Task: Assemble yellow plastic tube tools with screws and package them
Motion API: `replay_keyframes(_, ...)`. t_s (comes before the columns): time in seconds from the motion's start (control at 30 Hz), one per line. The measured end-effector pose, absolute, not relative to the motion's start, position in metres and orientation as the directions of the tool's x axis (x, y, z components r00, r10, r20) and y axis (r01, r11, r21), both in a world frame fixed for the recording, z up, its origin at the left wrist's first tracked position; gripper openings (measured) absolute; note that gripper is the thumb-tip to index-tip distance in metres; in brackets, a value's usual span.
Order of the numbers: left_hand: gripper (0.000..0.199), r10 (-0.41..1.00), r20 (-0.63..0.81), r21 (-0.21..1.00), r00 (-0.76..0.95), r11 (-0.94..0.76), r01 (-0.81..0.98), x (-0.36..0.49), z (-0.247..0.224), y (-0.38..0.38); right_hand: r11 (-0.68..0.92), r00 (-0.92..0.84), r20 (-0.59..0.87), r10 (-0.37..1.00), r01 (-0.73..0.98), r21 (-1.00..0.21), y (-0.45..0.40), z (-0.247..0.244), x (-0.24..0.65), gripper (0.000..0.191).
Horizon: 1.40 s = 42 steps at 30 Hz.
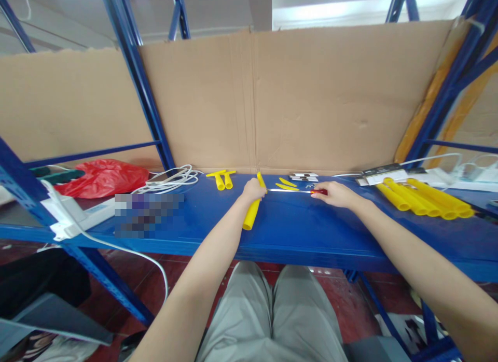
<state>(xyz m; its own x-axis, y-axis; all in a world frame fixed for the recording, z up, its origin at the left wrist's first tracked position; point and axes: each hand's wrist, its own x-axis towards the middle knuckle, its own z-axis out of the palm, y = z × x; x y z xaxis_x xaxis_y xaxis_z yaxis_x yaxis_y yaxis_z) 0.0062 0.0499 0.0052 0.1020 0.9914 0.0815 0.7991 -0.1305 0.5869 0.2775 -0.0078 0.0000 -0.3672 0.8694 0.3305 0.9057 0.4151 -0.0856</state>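
Head view: on the blue shelf (311,227), the person's left hand (253,190) has its fingers wrapped around the upper part of a yellow tube (252,214). The tube lies near the middle of the shelf, its open lower end towards the front edge and its other end pointing at the back edge. The right hand (336,194) has its fingers closed around the handle of a red-handled tool (319,192). The tool's thin metal shaft runs leftward to the left hand and the tube; whether its tip touches the tube cannot be told.

Between the hands, just behind the shaft, lie 2 curved yellow strips (288,182), with some small black-and-white pieces (304,177) behind them at the back edge. Left of the tube, also near the back edge, are 2 yellow T-shaped pieces (224,180) side by side.

Towards the right end of the shelf, well apart from the right hand, yellow tubes (424,200) lie in a row beside black-and-white boxes (383,172). Towards the left end are a coiled white cable (177,181), a red plastic bag (105,178) and, close to the front edge, a white power strip (87,217). Cardboard (311,97) stands upright along the back edge.
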Motion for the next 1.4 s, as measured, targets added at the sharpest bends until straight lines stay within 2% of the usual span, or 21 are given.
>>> replay_keyframes(0.1,0.009,0.992,0.08,0.589,0.102,-0.129,0.798,0.0066,0.0057,0.0492,0.392,-0.335,0.357,0.872,0.915,-0.099,-0.0054,-0.0017,0.2796,0.022)
replay_keyframes(0.37,0.01,0.992,0.076,0.6,0.102,-0.127,0.789,0.0068,0.0066,0.0479,0.305,-0.277,0.378,0.883,0.952,-0.015,-0.0089,0.0004,0.2753,0.012)
replay_keyframes(0.7,0.011,0.991,0.069,0.597,0.111,-0.13,0.792,0.007,0.0043,0.0513,0.329,-0.325,0.376,0.868,0.943,0.056,-0.0117,0.0019,0.2766,0.017)
replay_keyframes(0.97,0.012,0.993,0.058,0.585,0.1,-0.115,0.803,0.008,0.0059,0.0501,0.345,-0.328,0.361,0.873,0.939,0.018,-0.0107,0.002,0.2751,0.022)
replay_keyframes(1.1,0.012,0.993,0.068,0.582,0.101,-0.121,0.804,0.0082,0.0055,0.0509,0.264,-0.276,0.353,0.894,0.961,0.082,-0.0106,0.0022,0.2724,0.019)
replay_keyframes(1.2,0.012,0.992,0.076,0.578,0.103,-0.128,0.806,0.008,0.0046,0.0522,0.261,-0.289,0.364,0.885,0.957,0.126,-0.0115,0.0023,0.2717,0.016)
replay_keyframes(1.4,0.012,0.99,0.092,0.564,0.107,-0.141,0.813,0.0082,0.0042,0.0525,0.307,-0.339,0.327,0.882,0.94,0.147,-0.01,0.0007,0.2744,0.028)
